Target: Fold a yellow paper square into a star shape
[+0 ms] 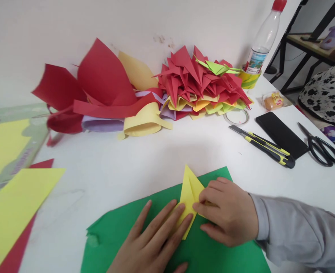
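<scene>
A folded piece of yellow paper (187, 185), with a pointed tip away from me, lies on a green sheet (209, 250). My left hand (153, 239) is open, its outstretched fingers resting flat on the lower left of the yellow paper. From the right, my right hand (227, 212) is closed, thumb and fingers pinching the right side of the same paper. That hand covers part of the paper's right edge. The green sheet lies beneath both hands, its left corner slightly crumpled.
Red folded paper pieces (184, 76) and curled paper shapes (104, 76) line the wall. At right are a utility knife (264, 146), scissors (318, 146), a black case (281, 132), a tape roll (248, 118) and a bottle (262, 41). Yellow sheets (16, 212) lie left.
</scene>
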A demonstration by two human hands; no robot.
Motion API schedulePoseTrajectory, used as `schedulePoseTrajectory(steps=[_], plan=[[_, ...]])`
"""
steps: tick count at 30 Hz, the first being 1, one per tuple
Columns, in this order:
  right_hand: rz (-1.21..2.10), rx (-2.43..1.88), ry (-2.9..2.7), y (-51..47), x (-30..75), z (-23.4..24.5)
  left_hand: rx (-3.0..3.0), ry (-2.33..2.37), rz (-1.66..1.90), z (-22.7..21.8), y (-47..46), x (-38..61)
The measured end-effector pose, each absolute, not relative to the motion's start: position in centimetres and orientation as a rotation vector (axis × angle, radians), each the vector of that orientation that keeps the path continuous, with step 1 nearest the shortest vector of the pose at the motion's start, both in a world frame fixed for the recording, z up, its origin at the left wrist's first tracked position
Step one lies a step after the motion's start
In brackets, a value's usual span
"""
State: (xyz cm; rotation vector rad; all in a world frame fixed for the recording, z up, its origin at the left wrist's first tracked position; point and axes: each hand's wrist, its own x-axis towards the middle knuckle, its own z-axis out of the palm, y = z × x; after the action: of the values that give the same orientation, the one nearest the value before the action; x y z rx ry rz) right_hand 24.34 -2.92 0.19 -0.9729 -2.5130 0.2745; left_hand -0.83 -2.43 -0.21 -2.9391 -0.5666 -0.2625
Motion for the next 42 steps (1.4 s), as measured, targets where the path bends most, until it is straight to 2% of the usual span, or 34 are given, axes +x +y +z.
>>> schedulePoseTrajectory(steps=[10,12,14,19,26,34,42], plan=[[0.146,-0.922,-2.650,-2.9,24.0,0.5,-2.900,-0.603,-0.282,-0.4,-2.9,-0.1],[0.139,-0.913,-2.680,-3.1,23.8,0.5,-2.845,-0.747,-0.472,-1.2,-3.5,0.1],[0.138,-0.916,-2.706,-3.2,23.6,0.5,-2.824,-0.805,-0.508,-2.0,-4.1,0.2],[0.156,-0.927,-2.734,-3.5,23.3,0.6,-2.795,-0.890,-0.452,-2.6,-4.8,0.2],[0.150,-0.919,-2.704,-3.5,23.5,0.7,-2.773,-0.683,-0.316,-1.7,-3.7,-0.5],[0.155,-0.941,-2.622,-3.3,23.7,0.2,-2.761,-0.699,-0.337,-1.9,-3.7,-0.5],[0.179,-0.939,-2.535,-3.0,23.9,-0.1,-2.789,-0.573,-0.206,0.2,-3.1,-0.4]])
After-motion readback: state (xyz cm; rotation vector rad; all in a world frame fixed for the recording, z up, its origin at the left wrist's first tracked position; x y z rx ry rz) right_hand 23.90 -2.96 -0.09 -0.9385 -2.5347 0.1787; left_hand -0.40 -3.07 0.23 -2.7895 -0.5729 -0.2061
